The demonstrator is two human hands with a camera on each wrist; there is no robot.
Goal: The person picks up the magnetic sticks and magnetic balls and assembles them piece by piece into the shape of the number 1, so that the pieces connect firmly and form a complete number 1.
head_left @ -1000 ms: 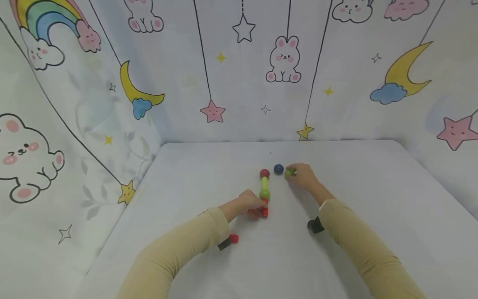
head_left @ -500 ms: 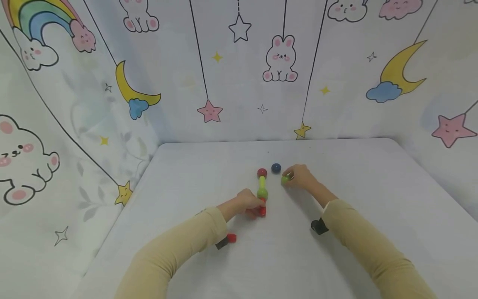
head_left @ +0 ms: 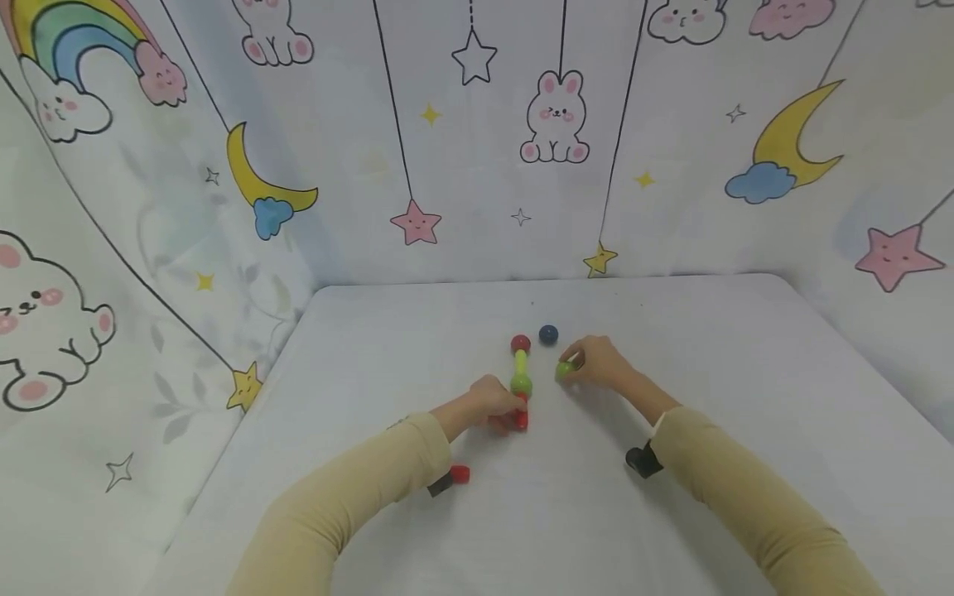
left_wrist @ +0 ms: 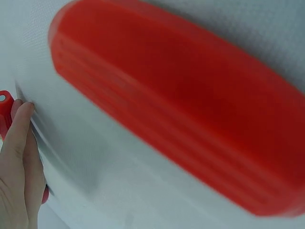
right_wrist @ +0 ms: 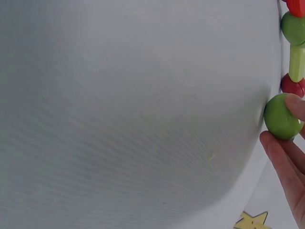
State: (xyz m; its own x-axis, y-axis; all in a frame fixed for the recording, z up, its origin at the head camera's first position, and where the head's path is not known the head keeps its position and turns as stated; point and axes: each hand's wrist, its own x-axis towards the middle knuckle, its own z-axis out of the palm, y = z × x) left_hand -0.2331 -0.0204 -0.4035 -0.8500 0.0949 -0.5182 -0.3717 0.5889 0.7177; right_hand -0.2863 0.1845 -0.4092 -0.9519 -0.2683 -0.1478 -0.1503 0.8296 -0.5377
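My left hand (head_left: 493,403) holds a red stick (head_left: 522,418) at the near end of a short row. In that row a green ball (head_left: 521,385), a light green stick (head_left: 521,362) and a red ball (head_left: 520,343) run away from me; the parts seem to touch. To the right, my right hand (head_left: 599,364) pinches another green ball (head_left: 564,371) between thumb and fingers. The right wrist view shows this green ball (right_wrist: 282,117) close up, apart from the row. Fingers (left_wrist: 19,131) in the left wrist view partly cover the held red piece (left_wrist: 5,114).
A blue ball (head_left: 548,334) lies behind, right of the red ball. Beside the left cuff lies a second red stick (head_left: 460,474), large in the left wrist view. Dark camera mounts (head_left: 644,459) sit under the wrists. A printed cloth (head_left: 477,165) stands behind the white table (head_left: 402,331).
My right hand has brought its green ball nearer to me and slightly left, away from the blue ball. The left hand stays on the red stick. The head view has shifted slightly.
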